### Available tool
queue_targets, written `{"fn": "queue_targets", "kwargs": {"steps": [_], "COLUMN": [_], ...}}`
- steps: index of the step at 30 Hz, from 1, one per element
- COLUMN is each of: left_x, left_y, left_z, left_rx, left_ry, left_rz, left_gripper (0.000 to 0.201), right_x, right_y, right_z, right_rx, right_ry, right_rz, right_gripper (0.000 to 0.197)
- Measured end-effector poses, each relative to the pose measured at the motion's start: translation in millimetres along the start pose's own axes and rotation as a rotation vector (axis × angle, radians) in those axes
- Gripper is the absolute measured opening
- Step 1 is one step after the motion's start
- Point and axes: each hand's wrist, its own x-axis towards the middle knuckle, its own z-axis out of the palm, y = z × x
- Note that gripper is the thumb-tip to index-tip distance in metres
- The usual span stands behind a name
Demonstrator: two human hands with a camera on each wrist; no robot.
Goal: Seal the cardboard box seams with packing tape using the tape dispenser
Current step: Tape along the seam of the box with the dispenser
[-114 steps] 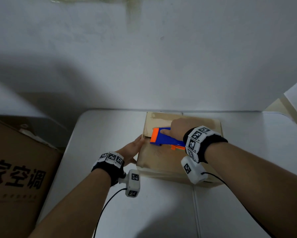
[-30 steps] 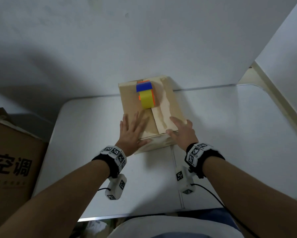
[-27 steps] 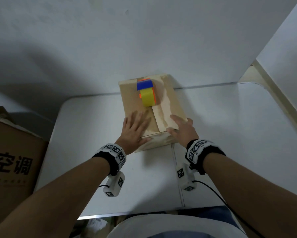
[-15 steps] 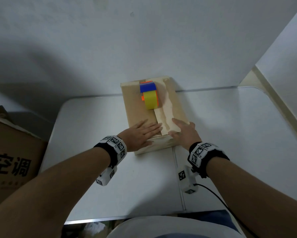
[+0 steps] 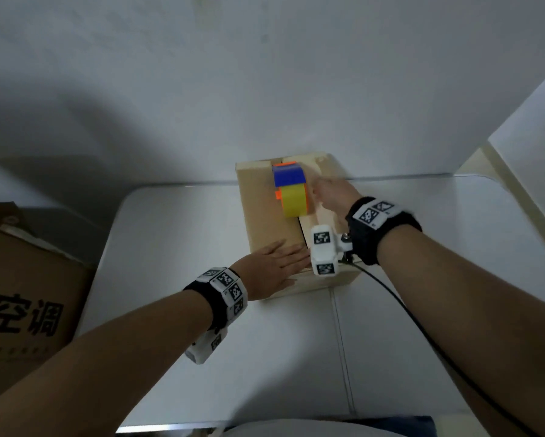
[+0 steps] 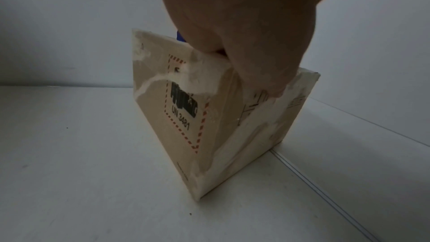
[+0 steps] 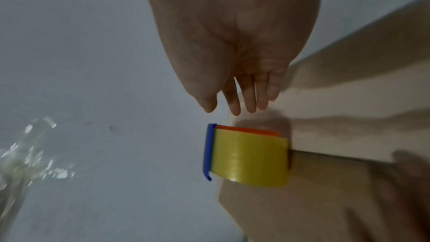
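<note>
The cardboard box point(image 5: 258, 216) stands on the white table, its long axis pointing away from me. A blue and orange tape dispenser point(image 5: 289, 176) with a yellow tape roll point(image 5: 294, 201) sits on the far end of the box top, over the centre seam. My left hand point(image 5: 274, 266) lies flat on the near end of the top, with straight fingers reaching across the seam. In the left wrist view, the left hand point(image 6: 232, 34) presses on the box point(image 6: 186, 117) at its upper edge. My right hand point(image 7: 235, 106) hovers just off the dispenser point(image 7: 246, 155), fingers straight, holding nothing.
A large brown carton point(image 5: 22, 294) with printed characters stands left of the table point(image 5: 422, 279). A white wall rises directly behind the box. A cable point(image 5: 422, 329) trails from my right wrist over the table. A shiny clear scrap point(image 7: 30, 154) shows at the left in the right wrist view.
My right hand has left the near edge of the box and moved up to the far end beside the dispenser. My left hand stays flat on the near end, turned more across the seam.
</note>
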Motion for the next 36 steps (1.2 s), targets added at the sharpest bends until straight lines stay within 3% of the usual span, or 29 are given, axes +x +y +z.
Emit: {"fn": "queue_targets", "kwargs": {"steps": [1, 3, 5, 11, 17, 23, 27, 32, 36], "left_x": [0, 1, 2, -1, 1, 2, 5, 7, 8], "left_y": [2, 4, 5, 4, 5, 8, 6, 3, 5], "left_z": [-3, -5, -5, 10, 12, 8, 6, 4, -1], "left_rx": [-0.027, -0.081, -0.069, -0.136, -0.081, -0.069, -0.068, -0.075, -0.077], "left_ry": [-0.016, -0.085, -0.025, 0.107, 0.101, 0.124, 0.204, 0.092, -0.027], "left_rz": [-0.013, -0.071, -0.086, -0.108, -0.120, -0.125, -0.096, -0.104, -0.150], "left_gripper": [0.050, 0.053, 0.058, 0.051, 0.046, 0.041, 0.026, 0.038, 0.040], "right_x": [11, 41, 54, 27, 22, 34, -13, -40, -53], "right_y": [-4, 1, 0, -26, -20, 2, -4, 12, 39], "right_z": [4, 12, 21, 33, 31, 29, 27, 18, 7], "right_rx": [0.113, 0.148, 0.148, 0.349, 0.197, 0.109, 0.166, 0.235, 0.172], "right_ry": [-0.014, -0.046, -0.098, -0.168, -0.131, -0.218, -0.281, -0.285, -0.244], "right_rz": [0.048, 0.101, 0.119, 0.148, 0.112, 0.120, 0.173, 0.188, 0.238], "right_gripper": [0.031, 0.053, 0.072, 0.024, 0.059, 0.069, 0.055, 0.056, 0.080]}}
